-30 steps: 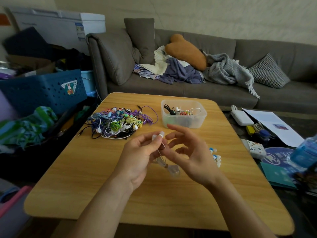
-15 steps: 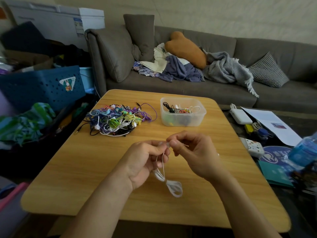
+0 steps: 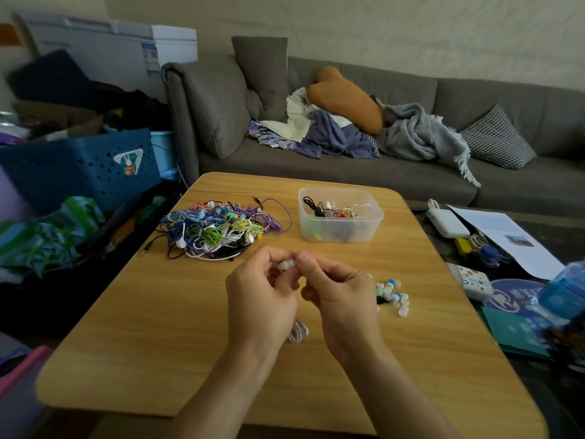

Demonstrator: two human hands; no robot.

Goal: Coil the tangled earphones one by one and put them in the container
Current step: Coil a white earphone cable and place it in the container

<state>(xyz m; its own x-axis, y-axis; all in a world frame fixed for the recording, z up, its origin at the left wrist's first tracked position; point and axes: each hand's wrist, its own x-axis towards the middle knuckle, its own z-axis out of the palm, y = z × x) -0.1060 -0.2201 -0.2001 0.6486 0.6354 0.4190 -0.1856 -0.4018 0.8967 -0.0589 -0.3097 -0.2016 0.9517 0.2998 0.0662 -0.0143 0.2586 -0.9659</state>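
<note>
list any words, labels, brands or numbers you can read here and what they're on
No text here can be read.
White chest freezer: blue label, print too small.
Blue crate: rabbit sticker, no legible words.
Paper sheet: small picture, print blurred.
Round blue item: pale marks, too blurred.
Blue bottle: label blurred.

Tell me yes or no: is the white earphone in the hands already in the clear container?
No, both hands hold the white earphone above the table, well short of the clear container.

White earphones (image 3: 297,333) dangle coiled — tangled pile (image 3: 215,229) beside container (image 3: 340,231).
</note>
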